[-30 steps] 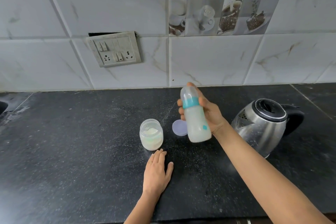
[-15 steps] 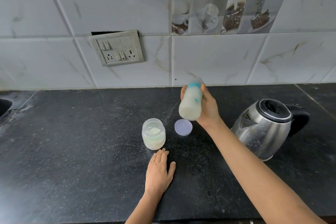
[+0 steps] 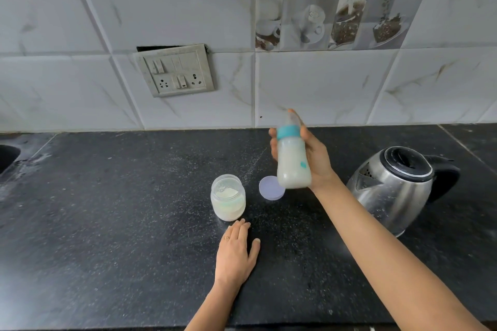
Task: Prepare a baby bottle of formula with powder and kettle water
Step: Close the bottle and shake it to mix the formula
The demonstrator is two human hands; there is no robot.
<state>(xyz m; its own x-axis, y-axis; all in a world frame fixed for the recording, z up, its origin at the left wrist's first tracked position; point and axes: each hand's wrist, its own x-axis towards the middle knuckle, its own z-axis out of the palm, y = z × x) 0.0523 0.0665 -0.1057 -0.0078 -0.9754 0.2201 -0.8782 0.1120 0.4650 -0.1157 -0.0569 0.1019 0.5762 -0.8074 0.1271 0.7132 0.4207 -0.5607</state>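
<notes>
The right arm comes in from the near right corner and stretches diagonally toward the far wall, with the wrist lifted clear of the worktop [image 3: 107, 223]. The right hand [image 3: 316, 161] is wrapped round the baby bottle [image 3: 293, 166] from behind. The thumb lies along the bottle's left side, and one fingertip shows above the teat.

The bottle is held in the air, roughly upright with its top leaning slightly left. It sits between the powder jar [image 3: 228, 197] and the kettle [image 3: 392, 191], and in this view its base covers the right edge of the round lid [image 3: 269, 188]. Cloudy white liquid fills most of the bottle's body. It has a teal collar [image 3: 287, 132] below a pale, slightly blurred teat and a small teal mark low on its side.

The left arm enters from the near edge. The left hand [image 3: 236, 252] lies palm down on the worktop with its fingers straight and together and its thumb spread to the right, holding nothing. There is a ring [image 3: 227, 237] on one finger. The fingertips end just near the jar, but I cannot tell whether they touch it.

The jar stands open with white powder inside, and the lid lies flat to its right.
</notes>
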